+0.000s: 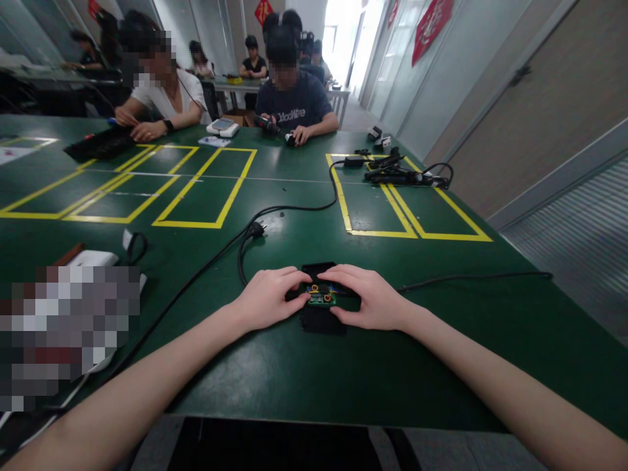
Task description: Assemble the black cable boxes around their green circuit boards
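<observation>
When moving anything over the green table (417,379), count on bare surface to the right and straight ahead, but mind the near edge, running across on the person's side. Farther out, find open room up to the yellow tape frames (218,226), and treat the clump of black cords (402,175) at far right as a limit. Keep clear of the long black cable (216,257) slanting past on the left, and of the plug (256,229), with prongs bare, just beyond the left hand (269,294).

Between left hand and right hand (367,297), on the near middle of the table, find a black casing (321,320), apparently opened out, with parts showing on far and near sides. Looks light and stiff, perhaps slightly slick. Expect some drag from the cord (481,278) trailing rightward.

Between those parts, see the green circuit board (316,301): probably fragile, best taken by the rim, away from the copper coils (327,297). Note the left thumb and forefinger curved in at one end, apparently touching, and the right thumb and fingertips parted around the other. Cannot tell a firm pinch from light contact on either side.
</observation>
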Action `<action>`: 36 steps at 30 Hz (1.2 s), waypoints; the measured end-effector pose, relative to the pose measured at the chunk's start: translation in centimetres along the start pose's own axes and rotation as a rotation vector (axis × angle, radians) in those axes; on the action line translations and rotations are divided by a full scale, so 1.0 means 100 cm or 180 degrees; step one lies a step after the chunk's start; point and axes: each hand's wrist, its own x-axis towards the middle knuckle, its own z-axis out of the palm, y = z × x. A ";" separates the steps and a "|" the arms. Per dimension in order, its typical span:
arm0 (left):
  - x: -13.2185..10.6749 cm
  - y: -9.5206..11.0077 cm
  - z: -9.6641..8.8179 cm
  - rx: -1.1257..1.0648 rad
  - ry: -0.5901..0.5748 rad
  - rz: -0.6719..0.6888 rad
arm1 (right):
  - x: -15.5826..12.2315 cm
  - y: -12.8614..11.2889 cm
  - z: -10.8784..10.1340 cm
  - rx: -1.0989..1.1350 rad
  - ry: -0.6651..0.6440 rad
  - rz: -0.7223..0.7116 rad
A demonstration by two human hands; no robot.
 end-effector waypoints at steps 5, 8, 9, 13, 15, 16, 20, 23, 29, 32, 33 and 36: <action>0.001 0.000 -0.001 0.0072 -0.0019 -0.0067 | 0.003 0.001 0.004 -0.0212 0.0094 -0.0123; 0.002 -0.001 -0.001 0.0137 0.0061 -0.0136 | 0.003 0.001 0.005 -0.0326 0.0153 -0.0121; 0.002 -0.001 -0.001 0.0171 0.0103 -0.0161 | 0.004 0.001 0.005 -0.0355 0.0171 -0.0112; 0.003 -0.002 0.002 0.0280 0.0207 -0.0212 | 0.004 -0.001 0.007 -0.0436 0.0202 -0.0040; 0.003 -0.002 0.003 0.0326 0.0221 -0.0235 | 0.005 -0.002 0.009 -0.0484 0.0215 0.0038; 0.004 -0.002 0.003 0.0348 0.0229 -0.0251 | 0.005 -0.003 0.009 -0.0510 0.0218 0.0088; 0.004 -0.001 0.004 0.0420 0.0261 -0.0301 | 0.006 -0.005 0.012 -0.0576 0.0195 0.0225; 0.005 0.000 0.003 0.0453 0.0235 -0.0324 | 0.007 -0.005 0.012 -0.0602 0.0159 0.0192; 0.005 -0.001 0.003 0.0413 0.0224 -0.0382 | 0.007 -0.005 0.015 -0.0671 0.0198 0.0192; 0.005 -0.003 0.003 0.0346 0.0246 -0.0323 | 0.008 -0.005 0.015 -0.0674 0.0153 0.0218; 0.005 -0.004 0.004 0.0329 0.0249 -0.0308 | 0.008 -0.005 0.015 -0.0677 0.0137 0.0227; 0.005 -0.005 0.004 0.0297 0.0257 -0.0332 | 0.007 -0.004 0.015 -0.0668 0.0123 0.0242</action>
